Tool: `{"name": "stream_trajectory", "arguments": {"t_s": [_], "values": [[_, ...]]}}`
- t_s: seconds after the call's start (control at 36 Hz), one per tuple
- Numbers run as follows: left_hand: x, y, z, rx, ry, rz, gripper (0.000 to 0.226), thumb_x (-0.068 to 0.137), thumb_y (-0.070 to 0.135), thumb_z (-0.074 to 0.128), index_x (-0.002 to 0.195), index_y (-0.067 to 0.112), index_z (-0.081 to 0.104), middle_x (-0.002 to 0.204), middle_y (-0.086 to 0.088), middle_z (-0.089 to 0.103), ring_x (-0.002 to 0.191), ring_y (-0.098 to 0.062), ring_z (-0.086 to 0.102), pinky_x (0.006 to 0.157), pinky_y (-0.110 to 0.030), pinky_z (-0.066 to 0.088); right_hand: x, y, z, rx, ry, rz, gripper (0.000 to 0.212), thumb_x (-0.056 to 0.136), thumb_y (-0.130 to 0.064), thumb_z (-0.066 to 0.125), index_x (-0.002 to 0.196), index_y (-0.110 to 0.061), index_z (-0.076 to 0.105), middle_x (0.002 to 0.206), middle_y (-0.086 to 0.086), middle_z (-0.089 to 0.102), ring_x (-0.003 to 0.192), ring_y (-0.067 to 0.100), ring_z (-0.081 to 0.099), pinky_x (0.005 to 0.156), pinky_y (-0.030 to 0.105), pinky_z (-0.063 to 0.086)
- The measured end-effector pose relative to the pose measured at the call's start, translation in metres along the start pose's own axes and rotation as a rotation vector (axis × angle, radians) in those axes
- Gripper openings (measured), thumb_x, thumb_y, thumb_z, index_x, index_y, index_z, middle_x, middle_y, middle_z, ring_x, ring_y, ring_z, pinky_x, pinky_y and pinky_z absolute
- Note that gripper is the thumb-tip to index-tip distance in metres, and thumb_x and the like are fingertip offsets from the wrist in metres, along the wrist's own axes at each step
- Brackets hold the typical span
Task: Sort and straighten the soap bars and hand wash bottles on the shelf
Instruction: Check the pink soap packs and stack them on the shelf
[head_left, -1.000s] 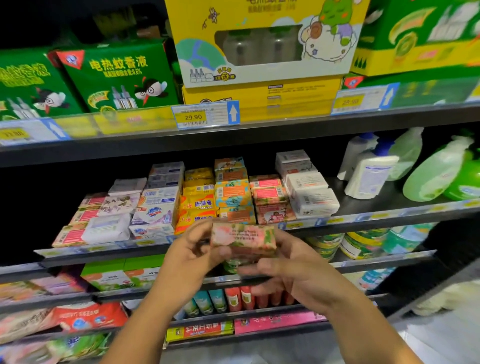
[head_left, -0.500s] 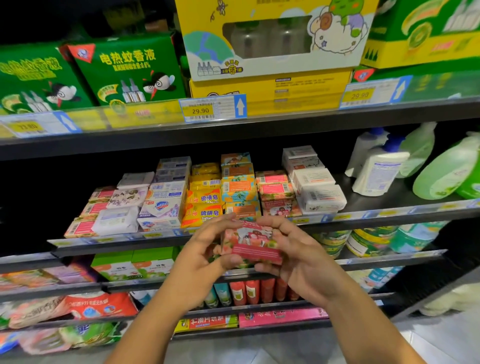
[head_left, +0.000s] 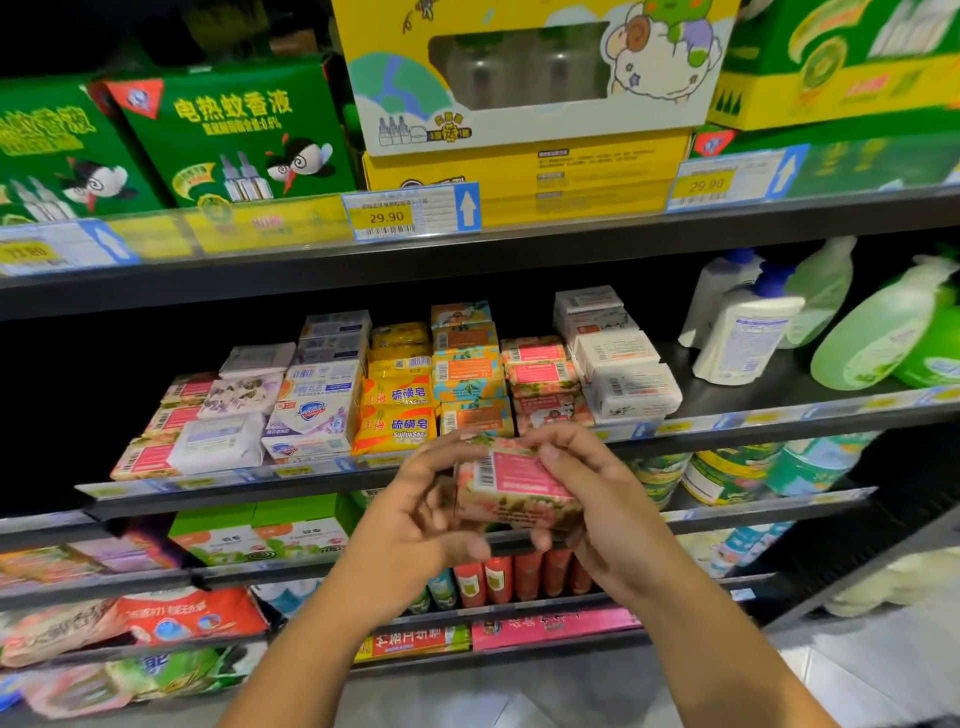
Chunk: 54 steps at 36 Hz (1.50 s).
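Over the last second the soap bar had been turned in the hands, so its pink barcode label faced up rather than the flowered front, probably to match the pink stack on the shelf. The left hand and right hand each kept a grip clamped on it, just in front of the shelf edge. Bottles stood well to the right, some tilted, not in the way.
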<state>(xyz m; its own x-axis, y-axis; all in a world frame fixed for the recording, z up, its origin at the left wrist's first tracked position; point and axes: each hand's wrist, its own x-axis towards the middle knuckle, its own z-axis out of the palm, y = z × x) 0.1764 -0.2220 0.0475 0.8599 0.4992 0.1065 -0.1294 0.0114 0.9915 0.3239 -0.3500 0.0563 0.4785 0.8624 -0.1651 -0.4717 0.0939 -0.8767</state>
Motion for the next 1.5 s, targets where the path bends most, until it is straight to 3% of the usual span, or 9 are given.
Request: {"name": "stream_trajectory", "arguments": {"t_s": [0.14, 0.33, 0.44, 0.58, 0.75, 0.92, 1.19, 1.39, 1.5], "values": [[0.000, 0.002, -0.012, 0.160, 0.065, 0.019, 0.048, 0.076, 0.002, 0.079, 0.116, 0.024, 0.066, 0.115, 0.007, 0.069, 0.101, -0.006, 0.067, 0.081, -0.019, 0.054, -0.001, 0.005, -0.009, 0.161, -0.240, 0.074, 0.080, 0.061, -0.012, 0.094, 0.132, -0.014, 0.057, 0.108, 0.022, 0.068, 0.079, 0.033, 0.070, 0.062, 0.030, 0.060], [-0.001, 0.001, -0.007, 0.072, 0.245, 0.067, 0.055, 0.082, 0.041, 0.076, 0.125, 0.017, 0.054, 0.109, 0.003, 0.072, 0.096, -0.006, 0.069, 0.077, -0.019, 0.055, 0.009, 0.013, 0.002, -0.247, -0.106, -0.009, 0.040, 0.081, -0.024, 0.078, 0.119, -0.015, 0.066, 0.116, 0.005, 0.073, 0.107, 0.020, 0.069, 0.082, 0.027, 0.056], [-0.003, 0.000, -0.004, 0.138, 0.171, 0.043, 0.049, 0.086, 0.017, 0.062, 0.131, 0.029, 0.049, 0.118, 0.017, 0.065, 0.092, -0.007, 0.066, 0.078, -0.022, 0.056, 0.011, 0.011, 0.007, -0.233, 0.027, -0.009, 0.030, 0.086, -0.028, 0.072, 0.114, -0.021, 0.065, 0.104, 0.005, 0.070, 0.076, 0.009, 0.068, 0.060, 0.023, 0.051], [0.000, -0.008, -0.016, 0.252, -0.010, -0.004, 0.061, 0.066, 0.027, 0.091, 0.114, 0.052, 0.065, 0.144, 0.023, 0.036, 0.131, 0.005, 0.045, 0.096, -0.022, 0.050, 0.010, 0.005, 0.001, -0.151, 0.014, -0.014, 0.012, 0.099, -0.020, 0.058, 0.110, -0.022, 0.063, 0.109, 0.010, 0.067, 0.063, 0.016, 0.064, 0.040, 0.025, 0.041], [0.013, -0.007, -0.018, 0.644, 0.120, 0.161, 0.066, 0.076, 0.016, 0.084, 0.109, 0.067, 0.057, 0.128, 0.038, 0.043, 0.129, 0.010, 0.041, 0.100, -0.005, 0.033, 0.011, 0.007, -0.017, 0.002, -0.240, 0.097, 0.072, 0.064, -0.017, 0.094, 0.128, -0.016, 0.062, 0.113, 0.018, 0.069, 0.085, 0.029, 0.068, 0.069, 0.031, 0.059], [0.012, -0.006, -0.012, 0.061, 0.196, 0.042, 0.065, 0.052, 0.059, 0.090, 0.108, 0.034, 0.066, 0.102, 0.011, 0.072, 0.098, -0.007, 0.068, 0.078, -0.022, 0.055, 0.023, 0.012, -0.012, -0.370, -0.099, -0.080, 0.052, 0.073, 0.005, 0.082, 0.114, -0.024, 0.069, 0.113, 0.005, 0.073, 0.111, 0.021, 0.067, 0.084, 0.028, 0.057], [0.016, 0.001, -0.010, 0.193, 0.273, 0.153, 0.060, 0.047, 0.020, 0.095, 0.091, 0.047, 0.065, 0.097, 0.017, 0.066, 0.094, -0.004, 0.066, 0.074, -0.024, 0.055, 0.031, 0.044, 0.016, -0.532, -0.144, -0.039, 0.055, 0.074, 0.010, 0.081, 0.119, -0.017, 0.065, 0.102, -0.007, 0.075, 0.095, 0.009, 0.071, 0.078, 0.027, 0.057], [0.005, 0.003, -0.039, 0.240, 0.323, 0.147, 0.075, 0.046, 0.053, 0.093, 0.109, 0.027, 0.060, 0.092, 0.013, 0.070, 0.094, -0.004, 0.067, 0.079, -0.021, 0.054, 0.035, 0.030, 0.006, -0.598, -0.039, -0.134, 0.081, 0.065, -0.007, 0.093, 0.120, -0.052, 0.054, 0.110, -0.001, 0.070, 0.104, 0.011, 0.069, 0.083, 0.027, 0.057], [0.003, 0.001, -0.053, 0.335, 0.286, 0.106, 0.064, 0.053, 0.037, 0.097, 0.105, 0.047, 0.061, 0.096, 0.006, 0.067, 0.097, -0.012, 0.066, 0.082, -0.027, 0.055, 0.034, 0.019, 0.014, -0.510, 0.002, -0.278, 0.091, 0.065, -0.016, 0.090, 0.138, -0.038, 0.041, 0.105, 0.004, 0.073, 0.109, 0.019, 0.068, 0.099, 0.044, 0.051]]}}
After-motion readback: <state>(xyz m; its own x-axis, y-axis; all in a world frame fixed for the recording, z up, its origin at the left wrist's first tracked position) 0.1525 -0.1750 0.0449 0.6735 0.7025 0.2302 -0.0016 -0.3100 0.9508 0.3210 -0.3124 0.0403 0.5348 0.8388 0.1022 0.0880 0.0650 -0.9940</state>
